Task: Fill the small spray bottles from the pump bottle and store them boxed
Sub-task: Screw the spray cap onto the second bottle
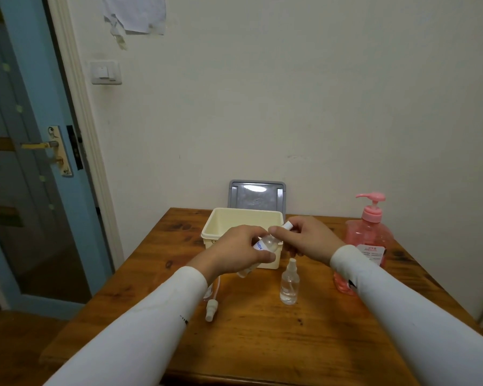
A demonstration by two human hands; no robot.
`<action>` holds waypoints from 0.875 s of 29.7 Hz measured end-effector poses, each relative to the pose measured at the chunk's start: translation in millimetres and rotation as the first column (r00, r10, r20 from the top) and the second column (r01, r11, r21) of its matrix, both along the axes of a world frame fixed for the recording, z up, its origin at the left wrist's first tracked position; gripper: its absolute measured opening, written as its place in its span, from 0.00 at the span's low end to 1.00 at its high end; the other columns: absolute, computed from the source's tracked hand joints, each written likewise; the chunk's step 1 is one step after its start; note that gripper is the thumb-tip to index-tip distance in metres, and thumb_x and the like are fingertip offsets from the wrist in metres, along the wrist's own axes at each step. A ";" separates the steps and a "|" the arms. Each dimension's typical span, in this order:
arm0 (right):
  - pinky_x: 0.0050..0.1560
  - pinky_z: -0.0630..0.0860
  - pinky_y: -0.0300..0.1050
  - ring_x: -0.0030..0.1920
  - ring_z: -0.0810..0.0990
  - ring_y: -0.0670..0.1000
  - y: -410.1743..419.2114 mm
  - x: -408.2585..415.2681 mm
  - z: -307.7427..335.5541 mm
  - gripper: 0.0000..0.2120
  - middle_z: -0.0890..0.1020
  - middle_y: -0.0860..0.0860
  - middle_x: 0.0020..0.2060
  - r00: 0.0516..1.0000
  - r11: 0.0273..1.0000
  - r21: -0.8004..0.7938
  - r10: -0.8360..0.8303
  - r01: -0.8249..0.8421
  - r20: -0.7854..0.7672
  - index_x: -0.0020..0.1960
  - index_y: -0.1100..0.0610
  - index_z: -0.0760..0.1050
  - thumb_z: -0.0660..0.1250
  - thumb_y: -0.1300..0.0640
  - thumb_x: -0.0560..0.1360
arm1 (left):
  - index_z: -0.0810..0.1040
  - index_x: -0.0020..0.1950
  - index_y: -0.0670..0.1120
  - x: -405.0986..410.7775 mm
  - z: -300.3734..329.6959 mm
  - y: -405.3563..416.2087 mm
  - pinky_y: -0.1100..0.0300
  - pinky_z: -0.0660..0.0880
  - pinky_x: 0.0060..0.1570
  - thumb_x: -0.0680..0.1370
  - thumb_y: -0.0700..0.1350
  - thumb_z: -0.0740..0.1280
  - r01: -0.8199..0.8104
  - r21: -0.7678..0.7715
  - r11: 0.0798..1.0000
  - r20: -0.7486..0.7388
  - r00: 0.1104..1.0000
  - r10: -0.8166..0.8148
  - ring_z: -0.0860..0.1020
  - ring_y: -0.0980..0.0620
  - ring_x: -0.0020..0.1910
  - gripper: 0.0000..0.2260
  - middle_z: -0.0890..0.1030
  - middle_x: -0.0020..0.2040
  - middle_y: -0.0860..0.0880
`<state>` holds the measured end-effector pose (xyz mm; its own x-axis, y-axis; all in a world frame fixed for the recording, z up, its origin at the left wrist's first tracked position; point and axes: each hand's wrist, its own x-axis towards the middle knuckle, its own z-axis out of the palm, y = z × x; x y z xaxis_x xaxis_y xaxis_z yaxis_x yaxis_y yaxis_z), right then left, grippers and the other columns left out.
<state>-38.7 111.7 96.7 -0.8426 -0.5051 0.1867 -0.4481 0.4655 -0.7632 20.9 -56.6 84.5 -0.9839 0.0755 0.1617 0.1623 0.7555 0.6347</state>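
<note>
On the table [262,344], box [221,235] at rear centre, lid [257,195] behind it against the wall. Pump bottle [367,240] right. Spray bottle [289,285] stands before the box; loose sprayer [211,309] lies left of it.

We see two forearms entering from the lower edge, each covered by a close-fitting, long white sleeve. The left sleeve [140,319] ends at the wrist in a plain cuff and carries a small dark mark near mid-forearm; faint creases run along its length. The right sleeve [396,299] likewise stops at the wrist and bears a small dark mark just behind its cuff. We see the left hand [240,253] and right hand [308,238] bare, with no gloves or rings.
</note>
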 end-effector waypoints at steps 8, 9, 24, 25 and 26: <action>0.33 0.71 0.35 0.31 0.77 0.45 -8.9 6.4 -0.3 0.19 0.79 0.47 0.31 0.983 0.995 0.013 -0.095 0.098 -0.158 0.41 0.53 0.75 0.60 0.39 0.76 | 0.76 0.64 0.51 -1.3 -0.4 -0.1 0.57 0.80 0.51 0.74 0.52 0.72 0.017 -0.009 1.000 0.007 1.000 -0.017 0.79 0.52 0.48 0.19 0.80 0.54 0.50; 0.33 0.72 0.36 0.30 0.78 0.46 -7.7 6.3 0.1 0.20 0.80 0.49 0.30 0.990 0.997 0.001 -0.081 0.082 -0.116 0.41 0.55 0.75 0.59 0.39 0.76 | 0.76 0.63 0.51 -1.6 -0.4 -1.0 0.57 0.80 0.51 0.74 0.52 0.72 0.016 -0.009 1.000 0.008 1.000 -0.016 0.79 0.52 0.48 0.19 0.80 0.53 0.50; 0.34 0.75 0.37 0.31 0.76 0.46 -1.3 5.2 -1.4 0.11 0.81 0.51 0.36 0.999 0.994 -0.101 0.026 -0.029 -0.025 0.48 0.52 0.75 0.68 0.45 0.74 | 0.75 0.64 0.51 0.9 3.5 -2.8 0.59 0.79 0.50 0.74 0.52 0.71 0.010 -0.019 1.000 -0.008 1.000 -0.011 0.79 0.52 0.49 0.19 0.80 0.54 0.50; 0.34 0.75 0.37 0.30 0.76 0.46 -2.4 5.5 -1.8 0.13 0.81 0.51 0.34 0.999 0.995 -0.095 0.012 -0.015 -0.034 0.47 0.53 0.75 0.67 0.44 0.74 | 0.75 0.65 0.51 0.9 4.0 -2.8 0.59 0.79 0.50 0.74 0.52 0.71 0.015 -0.021 1.000 -0.010 1.000 -0.015 0.79 0.52 0.49 0.20 0.80 0.54 0.50; 0.33 0.75 0.37 0.29 0.77 0.46 -3.4 6.2 -3.0 0.15 0.81 0.51 0.33 0.999 0.996 -0.089 -0.008 0.005 -0.035 0.46 0.55 0.75 0.67 0.43 0.74 | 0.75 0.65 0.51 1.2 3.6 -2.7 0.59 0.79 0.50 0.74 0.51 0.71 0.020 -0.023 1.000 -0.010 1.000 -0.020 0.79 0.52 0.49 0.20 0.80 0.54 0.50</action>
<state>-32.6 108.3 93.8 -0.8379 -0.4798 0.2604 -0.4729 0.3996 -0.7853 22.2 -59.4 88.2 -0.9804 0.0989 0.1702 0.1842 0.7662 0.6157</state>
